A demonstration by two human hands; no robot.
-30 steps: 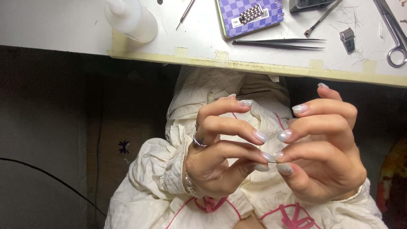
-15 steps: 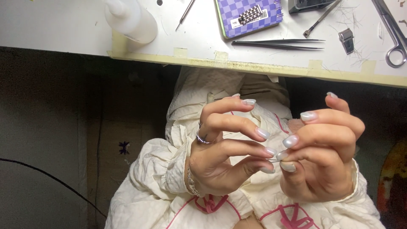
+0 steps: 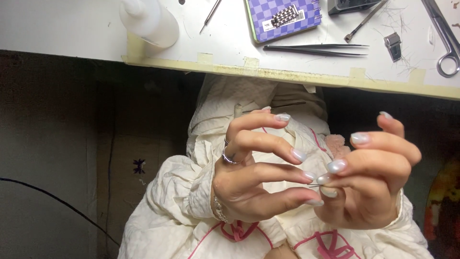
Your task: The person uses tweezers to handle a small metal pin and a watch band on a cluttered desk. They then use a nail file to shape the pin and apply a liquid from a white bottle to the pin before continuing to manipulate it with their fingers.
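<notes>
My left hand [image 3: 254,172] and my right hand [image 3: 369,182] meet fingertip to fingertip over my lap, below the table edge. Between the fingertips lies a very thin, short metal pin [image 3: 314,185], pinched from both sides. The left hand wears a silver ring [image 3: 229,158] and a bracelet at the wrist. Both hands have long pale polished nails. Under them is cream clothing with red ribbon trim [image 3: 239,230].
The white table [image 3: 72,29] with a taped front edge carries a white plastic bottle [image 3: 148,21], a purple checkered box holding a metal watch-band piece [image 3: 282,17], black tweezers [image 3: 314,48], a small screwdriver [image 3: 366,21], a metal clip [image 3: 393,44] and steel forceps [image 3: 443,36].
My right hand has dropped slightly and its fingers have spread a little; the fingertips stay pinched together on the thin pin. The left hand has barely moved.
</notes>
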